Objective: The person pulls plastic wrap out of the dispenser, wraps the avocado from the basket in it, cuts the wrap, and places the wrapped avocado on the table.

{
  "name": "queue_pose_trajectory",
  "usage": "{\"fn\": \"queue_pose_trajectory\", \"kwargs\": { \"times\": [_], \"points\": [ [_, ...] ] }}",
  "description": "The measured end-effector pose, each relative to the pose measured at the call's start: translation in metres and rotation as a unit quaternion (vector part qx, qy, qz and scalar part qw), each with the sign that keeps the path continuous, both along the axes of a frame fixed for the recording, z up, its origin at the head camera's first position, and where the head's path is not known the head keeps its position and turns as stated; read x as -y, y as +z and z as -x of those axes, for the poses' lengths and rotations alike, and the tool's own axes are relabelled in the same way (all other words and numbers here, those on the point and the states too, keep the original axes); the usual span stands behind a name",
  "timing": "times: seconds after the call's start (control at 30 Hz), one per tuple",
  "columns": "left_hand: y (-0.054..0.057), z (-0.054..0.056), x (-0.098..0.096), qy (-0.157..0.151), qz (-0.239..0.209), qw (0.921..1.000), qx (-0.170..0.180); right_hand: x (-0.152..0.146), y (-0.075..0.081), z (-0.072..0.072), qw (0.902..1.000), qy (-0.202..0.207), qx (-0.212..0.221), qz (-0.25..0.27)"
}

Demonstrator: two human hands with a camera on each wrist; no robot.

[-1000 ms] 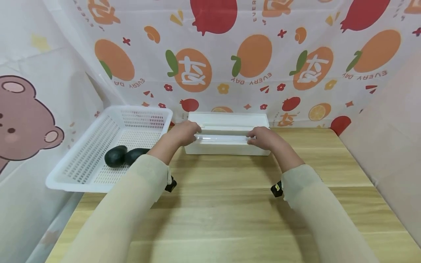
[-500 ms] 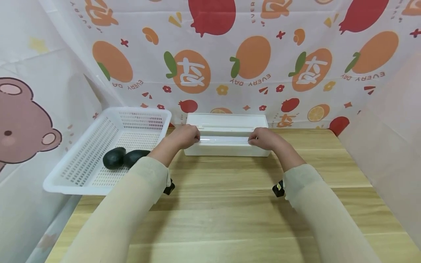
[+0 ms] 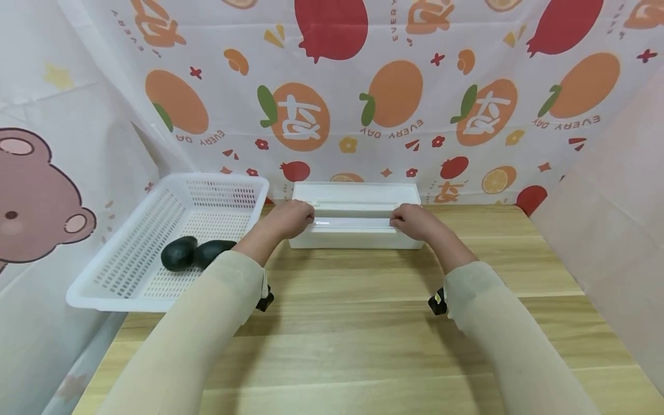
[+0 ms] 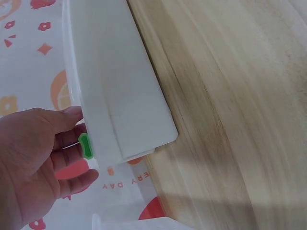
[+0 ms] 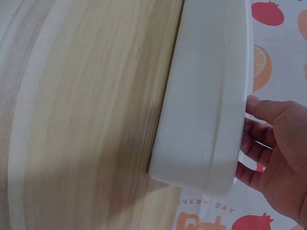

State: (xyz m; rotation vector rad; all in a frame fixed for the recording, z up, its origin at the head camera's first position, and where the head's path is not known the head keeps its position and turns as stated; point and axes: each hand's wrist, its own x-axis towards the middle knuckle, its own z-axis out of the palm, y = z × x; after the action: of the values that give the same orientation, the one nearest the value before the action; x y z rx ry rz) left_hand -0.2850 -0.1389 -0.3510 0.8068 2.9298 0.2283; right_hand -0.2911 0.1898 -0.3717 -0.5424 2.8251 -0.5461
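A long white box [image 3: 355, 240], which looks like a cling film dispenser, stands at the back of the table with its lid [image 3: 358, 191] raised. Glossy clear cling film [image 3: 353, 222] lies across its opening. At the box's left end my left hand [image 3: 291, 219] pinches the film, fingers curled. My right hand [image 3: 415, 221] does the same at the right end. In the left wrist view, a small green piece [image 4: 86, 145] shows by the fingers at the box's edge. Both wrist views show thumbs at the rim; the film itself is hidden there.
A white perforated basket [image 3: 78, 300] stands to the left, partly past the table's edge. In it lie two dark green, avocado-like items [image 3: 178, 253], one partly behind my left sleeve. A fruit-print curtain [image 3: 347, 115] hangs behind the box. Wooden tabletop [image 3: 353, 340] lies in front.
Both hands' fingers have curled in more tightly at the ends of the film. The box and basket sit as before; the head view has shifted slightly.
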Motion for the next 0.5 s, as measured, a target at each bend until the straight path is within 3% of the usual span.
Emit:
{"fn": "queue_pose_trajectory", "kwargs": {
  "times": [0.23, 0.5],
  "points": [
    [-0.0039, 0.0021, -0.0040, 0.016, -0.006, 0.9995, -0.027, 0.0022, -0.0024, -0.0008, 0.9987, -0.004, -0.051, 0.000],
    [-0.0013, 0.0045, -0.0097, 0.060, -0.016, 0.9979, -0.016, 0.0038, 0.0002, 0.0009, 0.9951, -0.032, -0.090, -0.024]
  ]
}}
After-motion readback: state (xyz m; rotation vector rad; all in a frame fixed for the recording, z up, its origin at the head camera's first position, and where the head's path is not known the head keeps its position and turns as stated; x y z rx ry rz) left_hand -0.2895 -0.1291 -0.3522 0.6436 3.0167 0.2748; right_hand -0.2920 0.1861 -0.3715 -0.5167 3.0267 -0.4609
